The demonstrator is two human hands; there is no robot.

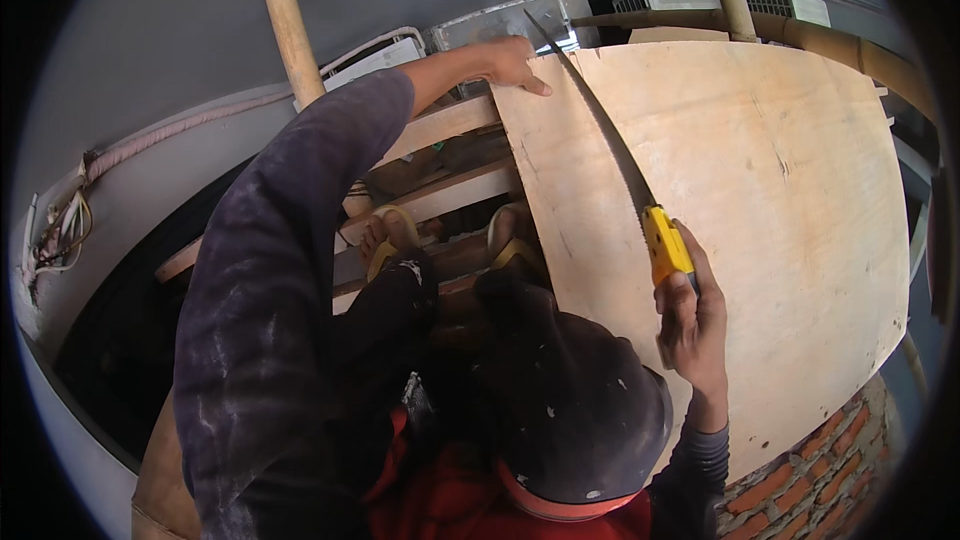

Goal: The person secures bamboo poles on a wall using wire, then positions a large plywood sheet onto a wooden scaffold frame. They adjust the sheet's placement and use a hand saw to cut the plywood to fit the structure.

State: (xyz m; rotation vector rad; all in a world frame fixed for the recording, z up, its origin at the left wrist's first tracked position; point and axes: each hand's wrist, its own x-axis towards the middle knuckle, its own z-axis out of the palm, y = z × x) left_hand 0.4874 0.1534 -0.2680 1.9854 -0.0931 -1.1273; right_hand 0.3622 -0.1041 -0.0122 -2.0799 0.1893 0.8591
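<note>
A handsaw (668, 245) with a yellow handle lies across a pale plywood sheet (780, 210), its long blade slanting to the far edge and its tip reaching past it. My right hand (697, 325) is closed around the saw's handle, low over the sheet's near middle. At the sheet's far left corner, my left hand (512, 65) grips the edge, thumb on top and the other fingers partly hidden. A paint-flecked dark trouser knee (570, 390) covers the near left part of the sheet.
Wooden slats (440, 195) with gaps between them lie left of the sheet, with sandalled feet (395, 235) on them. Bamboo poles (290, 30) rise at the back. A brick wall (810, 480) is at lower right; loose wires (65, 230) hang from the left wall.
</note>
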